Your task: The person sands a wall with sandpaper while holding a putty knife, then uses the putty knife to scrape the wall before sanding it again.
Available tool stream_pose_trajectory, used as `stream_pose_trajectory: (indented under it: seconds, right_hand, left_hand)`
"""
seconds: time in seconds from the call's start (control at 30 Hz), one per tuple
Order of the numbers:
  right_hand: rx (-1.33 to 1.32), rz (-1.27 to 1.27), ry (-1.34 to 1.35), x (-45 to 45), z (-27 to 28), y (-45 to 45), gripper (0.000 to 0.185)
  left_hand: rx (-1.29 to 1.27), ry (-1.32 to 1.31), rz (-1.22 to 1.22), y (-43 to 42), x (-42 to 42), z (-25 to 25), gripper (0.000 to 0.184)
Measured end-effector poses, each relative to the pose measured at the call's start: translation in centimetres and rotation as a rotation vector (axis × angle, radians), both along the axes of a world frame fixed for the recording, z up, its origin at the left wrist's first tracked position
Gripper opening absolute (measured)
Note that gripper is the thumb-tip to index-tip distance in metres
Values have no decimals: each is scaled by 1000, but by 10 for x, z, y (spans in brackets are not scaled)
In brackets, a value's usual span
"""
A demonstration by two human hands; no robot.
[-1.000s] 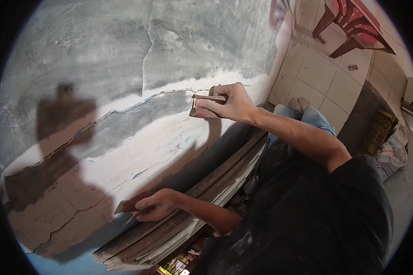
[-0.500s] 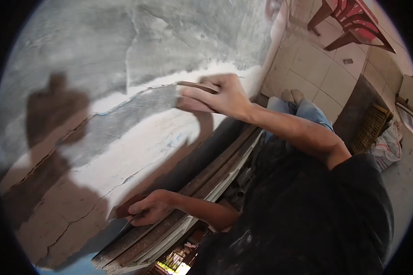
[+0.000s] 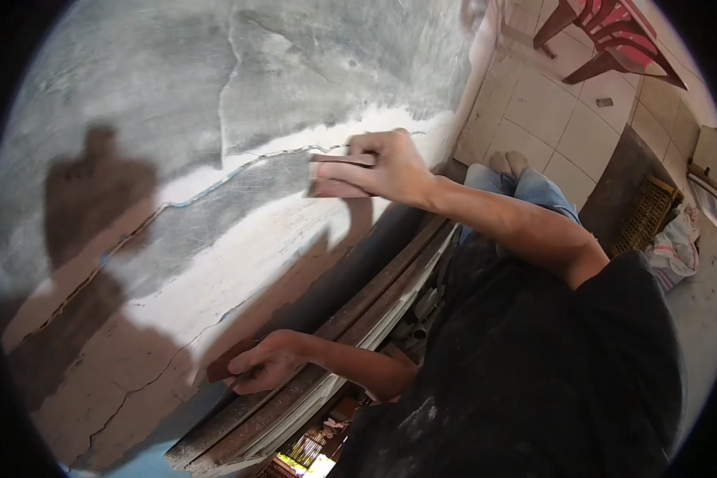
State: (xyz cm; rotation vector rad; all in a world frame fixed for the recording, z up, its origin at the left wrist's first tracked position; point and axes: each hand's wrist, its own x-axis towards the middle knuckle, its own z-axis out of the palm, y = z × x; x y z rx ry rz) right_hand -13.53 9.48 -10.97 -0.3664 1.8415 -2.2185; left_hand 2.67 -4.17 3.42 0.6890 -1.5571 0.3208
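- Shirt (image 3: 526,358), black: is covering the torso, is showing whitish smudges (image 3: 419,417).
- Short sleeve (image 3: 625,279), black: is ending above the elbow.
- Trousers (image 3: 543,201), faded blue: are covering the legs.

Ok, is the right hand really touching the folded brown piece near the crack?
Touching. The head view shows the right hand gripping the folded brown piece, its thumb lying along it.

reddish sheet (image 3: 334,189): wall-facing side hidden | red chair (image 3: 593,66): cut off above
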Motion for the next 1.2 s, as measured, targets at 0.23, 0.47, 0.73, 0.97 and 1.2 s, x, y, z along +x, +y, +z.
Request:
stream_pose_trajectory:
  seconds: [0.23, 0.47, 0.73, 0.97, 1.2]
  right_hand:
    - [-47, -20, -6, -11, 32, 2, 53]
    - [21, 17, 84, -5, 11, 3, 55]
    - [86, 67, 11, -6, -5, 13, 57]
    - [67, 20, 117, -7, 4, 8, 52]
    - [-8, 7, 14, -6, 2, 11, 51]
  left_hand:
    - [31, -20, -9, -4, 7, 1, 37]
    - [-4, 7, -97, -21, 14, -3, 36]
    - [44, 71, -141, -9, 4, -2, 38]
    - [79, 57, -105, 2, 1, 2, 39]
    - [89, 73, -149, -18, 15, -9, 38]
